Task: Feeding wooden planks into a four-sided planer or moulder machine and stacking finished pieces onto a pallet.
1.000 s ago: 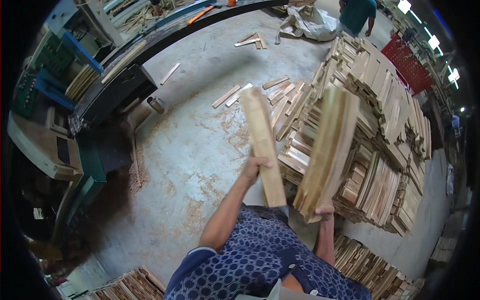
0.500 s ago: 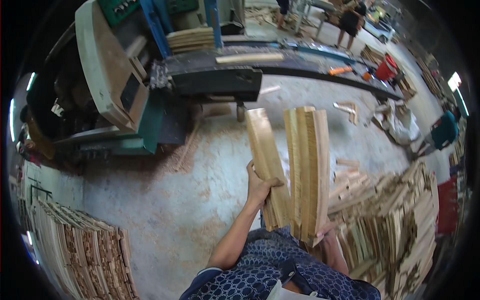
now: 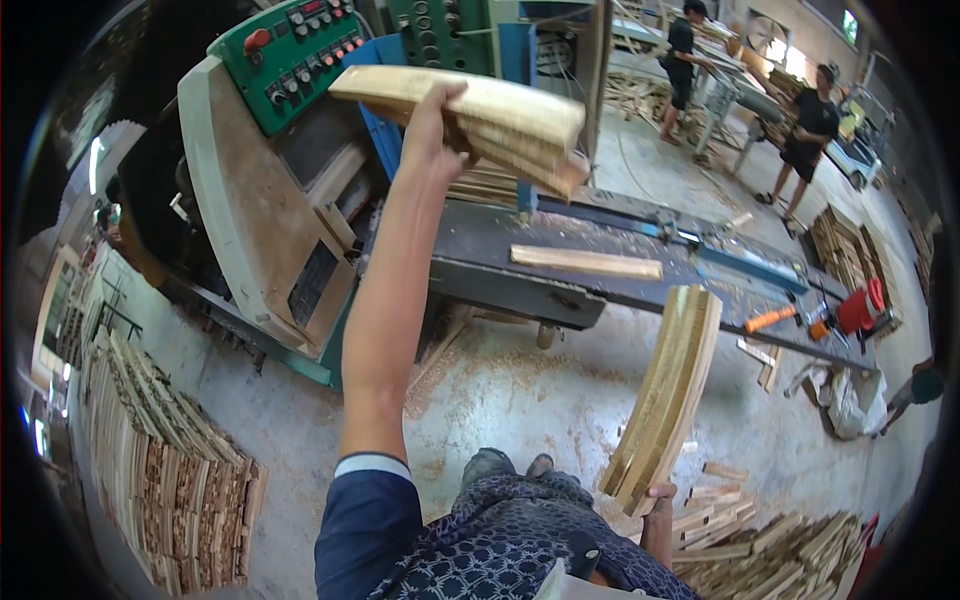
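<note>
My left arm is stretched far forward, and my left hand [image 3: 432, 140] is closed around a bundle of wooden strips [image 3: 510, 112]. That bundle is held nearly level above the machine's dark table [image 3: 480, 240]; its right end is smeared by motion. Lower down on the right, my right hand [image 3: 658, 494] grips the bottom end of a second bundle of wooden strips [image 3: 665, 390], which leans upright in front of the table's near edge. Only some fingers of that hand show. One loose wooden strip [image 3: 586, 262] lies flat on the table between the two bundles.
A green control panel [image 3: 290, 60] tops the machine at left. Stacked wood [image 3: 170, 470] stands lower left, and a loose wood pile [image 3: 770, 560] lies lower right. On the table's right end are an orange-handled tool [image 3: 770, 319] and red bucket [image 3: 860, 308]. Two people stand beyond.
My left hand has lifted its bundle forward and up over the table, turning it from upright to nearly level. The right bundle has shifted slightly right and lower. The view has tilted up.
</note>
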Demonstrator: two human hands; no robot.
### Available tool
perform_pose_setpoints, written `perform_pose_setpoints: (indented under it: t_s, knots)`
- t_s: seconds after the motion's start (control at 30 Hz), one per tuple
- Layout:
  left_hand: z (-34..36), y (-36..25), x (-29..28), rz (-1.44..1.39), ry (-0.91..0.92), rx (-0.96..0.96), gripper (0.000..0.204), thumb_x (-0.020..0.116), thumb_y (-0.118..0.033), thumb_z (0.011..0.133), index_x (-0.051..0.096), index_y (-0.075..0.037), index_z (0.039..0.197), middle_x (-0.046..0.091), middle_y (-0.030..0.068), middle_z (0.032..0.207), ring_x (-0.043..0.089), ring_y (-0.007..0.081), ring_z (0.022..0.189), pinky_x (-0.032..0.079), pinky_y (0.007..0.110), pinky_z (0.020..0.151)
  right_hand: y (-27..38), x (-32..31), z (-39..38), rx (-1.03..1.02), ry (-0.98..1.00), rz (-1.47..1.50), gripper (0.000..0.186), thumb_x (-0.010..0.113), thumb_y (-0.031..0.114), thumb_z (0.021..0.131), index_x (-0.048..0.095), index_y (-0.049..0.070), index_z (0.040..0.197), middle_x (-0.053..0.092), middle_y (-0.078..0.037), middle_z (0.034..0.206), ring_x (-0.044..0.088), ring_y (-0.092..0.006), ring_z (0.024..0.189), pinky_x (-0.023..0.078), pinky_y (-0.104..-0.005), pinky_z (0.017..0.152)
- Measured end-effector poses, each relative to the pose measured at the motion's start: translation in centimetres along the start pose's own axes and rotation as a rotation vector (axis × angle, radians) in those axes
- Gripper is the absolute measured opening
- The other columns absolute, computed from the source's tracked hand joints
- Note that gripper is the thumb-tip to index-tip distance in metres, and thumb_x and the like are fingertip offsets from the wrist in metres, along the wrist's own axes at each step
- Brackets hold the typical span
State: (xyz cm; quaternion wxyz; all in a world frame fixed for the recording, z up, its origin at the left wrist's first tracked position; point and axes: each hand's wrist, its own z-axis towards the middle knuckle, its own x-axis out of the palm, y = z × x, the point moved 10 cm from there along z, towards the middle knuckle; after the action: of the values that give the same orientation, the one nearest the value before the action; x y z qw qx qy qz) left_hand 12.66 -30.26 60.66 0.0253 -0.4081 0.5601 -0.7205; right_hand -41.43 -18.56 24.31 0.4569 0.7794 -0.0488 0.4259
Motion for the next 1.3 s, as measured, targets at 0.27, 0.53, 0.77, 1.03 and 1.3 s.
perform_pose_setpoints:
  t_s: [0.27,0.53,0.77,1.03,1.3]
  knots:
    - [18.8,-6.0,-3.1,-0.013,-0.406,-0.054,0.056,0.081,-0.038,0.073,0.059,-0.017,0.120,0.062,0.0086,0.123,0.054,0.0286,0.117,0.038,0.055,0.097,0.5,3.1,12.5,-0.045,-0.091,0.001,0.104,0.076,0.022,0.051,0.042,-0.004,0.145,0.061,-0.024,0.126,0.065,-0.0394,0.112,0.057,-0.0510,0.098]
    - [29.4,0.8,-7.2,-0.092,-0.563,0.010,0.089,0.088,-0.022,0.070,0.034,0.003,0.136,0.059,0.0147,0.123,0.063,0.0309,0.108,0.055,0.060,0.088,-1.5,8.7,24.2,-0.179,-0.193,0.052,0.104,0.076,0.029,0.052,0.043,-0.005,0.144,0.062,-0.024,0.125,0.065,-0.0400,0.111,0.057,-0.0494,0.098]
    - [28.6,0.8,-7.2,-0.256,-0.471,0.163,0.099,0.086,-0.017,0.072,0.012,0.006,0.134,0.049,0.0270,0.126,0.062,0.0288,0.108,0.061,0.038,0.093,-1.4,12.9,28.5,-0.153,-0.178,0.075,0.116,0.086,0.021,0.045,0.039,-0.005,0.147,0.059,-0.023,0.131,0.060,-0.0381,0.122,0.047,-0.0494,0.109]
    - [29.4,6.1,-8.0,-0.217,-0.572,0.111,0.091,0.083,-0.012,0.075,0.014,0.000,0.132,0.046,0.0282,0.127,0.063,0.0333,0.109,0.062,0.042,0.089,3.7,15.7,28.3,-0.244,-0.222,-0.011,0.118,0.087,0.019,0.043,0.038,-0.005,0.148,0.059,-0.022,0.132,0.058,-0.0366,0.125,0.045,-0.0478,0.111]
    - [23.5,9.2,-14.9,-0.018,-0.280,0.012,0.072,0.080,-0.018,0.090,0.042,0.009,0.145,0.056,0.0213,0.135,0.051,0.0280,0.132,0.043,0.041,0.111,7.3,19.7,30.0,-0.240,-0.181,-0.169,0.121,0.089,0.018,0.041,0.038,-0.005,0.148,0.058,-0.022,0.134,0.057,-0.0352,0.127,0.042,-0.0462,0.112]
